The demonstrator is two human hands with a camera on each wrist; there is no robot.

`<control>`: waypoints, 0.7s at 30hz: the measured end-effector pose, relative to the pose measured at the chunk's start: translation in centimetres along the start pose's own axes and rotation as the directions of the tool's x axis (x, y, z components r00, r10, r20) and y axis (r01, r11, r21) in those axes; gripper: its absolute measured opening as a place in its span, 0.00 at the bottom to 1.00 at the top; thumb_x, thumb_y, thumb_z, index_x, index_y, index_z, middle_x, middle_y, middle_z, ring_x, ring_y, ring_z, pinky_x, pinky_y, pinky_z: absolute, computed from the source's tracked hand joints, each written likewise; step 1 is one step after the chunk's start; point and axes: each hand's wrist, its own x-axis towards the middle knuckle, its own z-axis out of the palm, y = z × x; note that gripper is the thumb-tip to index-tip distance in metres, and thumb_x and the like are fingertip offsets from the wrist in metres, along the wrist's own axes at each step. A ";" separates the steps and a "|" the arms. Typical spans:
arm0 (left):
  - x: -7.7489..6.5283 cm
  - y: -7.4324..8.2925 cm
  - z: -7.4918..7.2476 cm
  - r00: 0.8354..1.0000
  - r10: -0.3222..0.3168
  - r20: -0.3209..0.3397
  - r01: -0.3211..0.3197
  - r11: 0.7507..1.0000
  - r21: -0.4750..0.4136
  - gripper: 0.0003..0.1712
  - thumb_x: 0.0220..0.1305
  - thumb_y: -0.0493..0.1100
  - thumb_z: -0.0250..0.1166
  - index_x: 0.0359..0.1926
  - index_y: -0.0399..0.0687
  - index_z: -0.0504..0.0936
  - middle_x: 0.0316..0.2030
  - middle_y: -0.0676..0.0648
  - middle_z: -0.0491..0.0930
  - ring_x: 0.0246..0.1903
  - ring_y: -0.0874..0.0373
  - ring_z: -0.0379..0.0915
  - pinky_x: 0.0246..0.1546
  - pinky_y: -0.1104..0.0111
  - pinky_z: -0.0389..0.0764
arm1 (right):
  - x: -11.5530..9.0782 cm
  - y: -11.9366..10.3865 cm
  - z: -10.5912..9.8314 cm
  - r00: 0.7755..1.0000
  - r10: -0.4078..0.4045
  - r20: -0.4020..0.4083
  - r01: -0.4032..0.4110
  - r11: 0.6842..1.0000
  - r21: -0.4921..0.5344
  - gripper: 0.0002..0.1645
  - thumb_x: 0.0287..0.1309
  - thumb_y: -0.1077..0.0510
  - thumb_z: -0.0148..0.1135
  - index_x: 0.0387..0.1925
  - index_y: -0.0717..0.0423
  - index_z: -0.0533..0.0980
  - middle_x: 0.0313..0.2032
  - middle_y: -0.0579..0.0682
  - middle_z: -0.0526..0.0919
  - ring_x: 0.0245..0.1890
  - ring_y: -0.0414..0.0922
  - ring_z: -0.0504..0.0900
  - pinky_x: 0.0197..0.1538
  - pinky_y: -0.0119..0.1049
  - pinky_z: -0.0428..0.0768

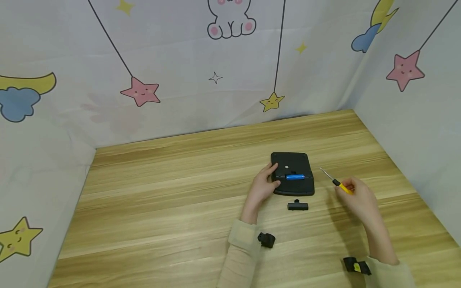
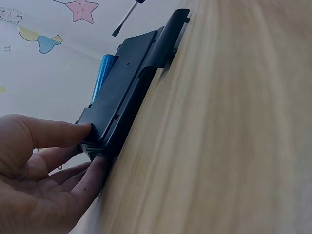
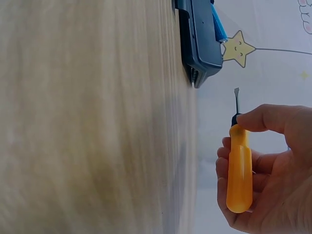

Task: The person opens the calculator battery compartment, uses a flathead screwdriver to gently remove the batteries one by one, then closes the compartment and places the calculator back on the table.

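A flat black device, shaped like a desktop calculator [image 1: 293,186], lies back side up on the table. One blue battery [image 1: 295,177] sits in its uncovered battery slot. My left hand [image 1: 262,186] grips the device by its left edge; in the left wrist view the thumb presses on the back and other fingers are at the side. Right of the device, my right hand [image 1: 360,200] holds a screwdriver [image 3: 240,170] with a yellow handle and flat tip. That tip points away from me, apart from the device. The black battery cover [image 1: 297,206] lies just in front of the device.
The wood-grain table [image 1: 162,200] meets a white cloth backdrop [image 1: 187,100] printed with stars and clouds at the back and sides. A black strap mount [image 1: 267,240] sits at the left wrist, another black mount [image 1: 356,266] at the right.
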 end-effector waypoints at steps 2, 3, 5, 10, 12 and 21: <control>0.0 0.0 0.0 1.000 0.002 0.001 -0.002 1.000 0.004 0.34 0.63 0.34 0.62 0.69 0.56 0.66 0.74 0.52 0.56 0.74 0.50 0.49 0.73 0.54 0.56 | 0.0 0.1 0.0 1.000 -0.002 -0.003 0.002 1.000 -0.004 0.17 0.61 0.53 0.58 0.40 0.66 0.75 0.38 0.65 0.79 0.38 0.55 0.76 0.35 0.38 0.67; 0.0 0.0 0.0 1.000 0.004 -0.001 -0.004 1.000 0.008 0.34 0.62 0.34 0.62 0.69 0.56 0.67 0.74 0.52 0.56 0.74 0.50 0.49 0.73 0.54 0.56 | 0.0 0.1 0.1 1.000 0.000 -0.003 0.000 1.000 -0.006 0.18 0.61 0.53 0.58 0.40 0.66 0.74 0.38 0.65 0.79 0.38 0.56 0.76 0.36 0.38 0.67; 0.0 0.0 0.0 1.000 0.003 -0.002 -0.003 1.000 0.010 0.34 0.62 0.34 0.62 0.69 0.56 0.67 0.74 0.52 0.56 0.74 0.50 0.49 0.73 0.54 0.56 | 0.0 0.2 0.1 1.000 0.004 -0.003 -0.004 1.000 -0.009 0.18 0.61 0.53 0.57 0.40 0.66 0.74 0.38 0.65 0.79 0.38 0.56 0.76 0.36 0.38 0.67; 0.0 -0.1 0.1 1.000 -0.008 0.000 0.008 1.000 -0.001 0.35 0.62 0.33 0.62 0.69 0.56 0.66 0.74 0.53 0.56 0.74 0.51 0.49 0.73 0.55 0.55 | 0.1 0.5 0.2 1.000 0.016 -0.010 -0.016 1.000 -0.026 0.19 0.61 0.52 0.56 0.39 0.66 0.74 0.36 0.63 0.79 0.36 0.54 0.76 0.34 0.37 0.66; 0.0 -0.1 0.1 1.000 -0.011 0.001 0.011 1.000 -0.003 0.35 0.62 0.33 0.62 0.69 0.56 0.66 0.74 0.53 0.55 0.74 0.51 0.49 0.73 0.55 0.55 | 0.1 0.7 0.3 1.000 0.017 -0.010 -0.017 0.999 -0.040 0.19 0.60 0.51 0.56 0.39 0.66 0.74 0.35 0.62 0.79 0.36 0.53 0.76 0.34 0.36 0.66; 0.1 -0.1 0.1 1.000 -0.003 -0.003 0.004 1.000 0.017 0.34 0.63 0.34 0.62 0.69 0.56 0.67 0.74 0.53 0.56 0.74 0.50 0.49 0.73 0.54 0.55 | 0.3 1.1 0.1 0.999 0.007 0.037 -0.004 0.995 -0.095 0.21 0.61 0.49 0.55 0.40 0.65 0.73 0.33 0.63 0.80 0.31 0.54 0.77 0.28 0.35 0.66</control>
